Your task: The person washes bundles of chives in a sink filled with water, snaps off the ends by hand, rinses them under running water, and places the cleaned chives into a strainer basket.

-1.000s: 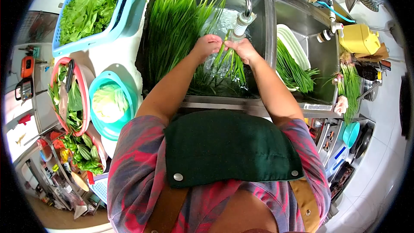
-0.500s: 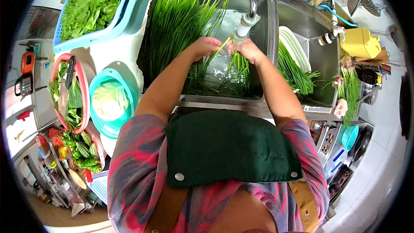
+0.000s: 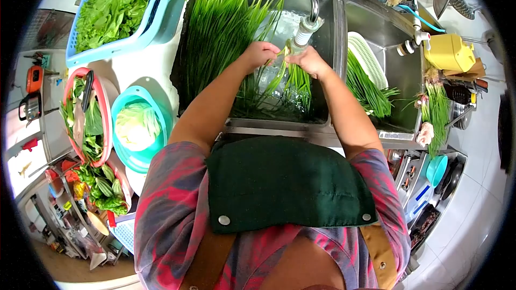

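Observation:
Under the running tap (image 3: 305,31), both hands are over the left sink basin (image 3: 334,48). My right hand (image 3: 308,62) is closed on the top of a small bunch of green stalks (image 3: 299,83) that hangs down into the water. Beside it, my left hand (image 3: 260,55) is pinched at the upper end of a green stalk, with the fingertips close to the right hand. A large pile of long green stalks (image 3: 215,32) lies in the basin to the left of my left hand.
In the right basin (image 3: 400,75), more green stalks (image 3: 365,83) lie by a pale green basket (image 3: 367,56). On the left stand a blue basket of lettuce (image 3: 110,51), a turquoise bowl (image 3: 122,153) with a cabbage (image 3: 138,124), and a pink-rimmed basket (image 3: 109,123). A yellow jug (image 3: 447,52) is at the right.
The left hand moved slightly away from the right hand, then came back beside it. The bunch in the right hand hangs a little further right than a second ago.

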Tool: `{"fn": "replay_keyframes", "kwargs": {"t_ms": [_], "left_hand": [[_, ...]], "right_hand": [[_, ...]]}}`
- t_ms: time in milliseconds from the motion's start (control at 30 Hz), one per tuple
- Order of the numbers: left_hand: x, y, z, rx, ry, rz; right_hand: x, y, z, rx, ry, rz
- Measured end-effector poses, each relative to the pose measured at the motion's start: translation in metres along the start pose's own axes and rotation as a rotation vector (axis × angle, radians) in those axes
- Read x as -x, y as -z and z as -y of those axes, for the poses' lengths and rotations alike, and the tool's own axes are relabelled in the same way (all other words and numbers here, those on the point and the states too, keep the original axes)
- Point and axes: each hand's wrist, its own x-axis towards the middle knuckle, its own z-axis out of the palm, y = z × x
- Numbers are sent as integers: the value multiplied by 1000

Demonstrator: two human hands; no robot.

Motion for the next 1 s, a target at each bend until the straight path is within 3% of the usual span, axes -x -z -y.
{"fn": "replay_keyframes", "kwargs": {"t_ms": [167,267,533,633,733,767,867,933,967,1000], "left_hand": [[5,-2,-1,200,70,-59],[3,-11,9,69,-26,-55],[1,0,18,43,9,172],[-7,2,9,-165,62,236],[-39,-5,-9,-67,-136,-103],[-75,-6,5,-123,-329,-336],[-102,-20,-36,-675,-480,-723],[-130,-19,-29,-816,-279,-763],[-119,-20,-37,-813,-51,-782],[-103,-11,-45,-887,-28,-798]], "right_hand": [[-2,0,-6,-122,35,28],[-3,-11,-10,-114,-23,-188],[-3,-2,-17,-10,42,135],[6,3,-17,-232,-20,106],[22,15,-18,-465,-92,-24],[30,18,-16,-526,-105,-82],[56,16,1,-669,-62,-192],[76,17,12,-670,4,-198],[85,21,10,-695,46,-207],[93,25,13,-724,60,-263]]}}
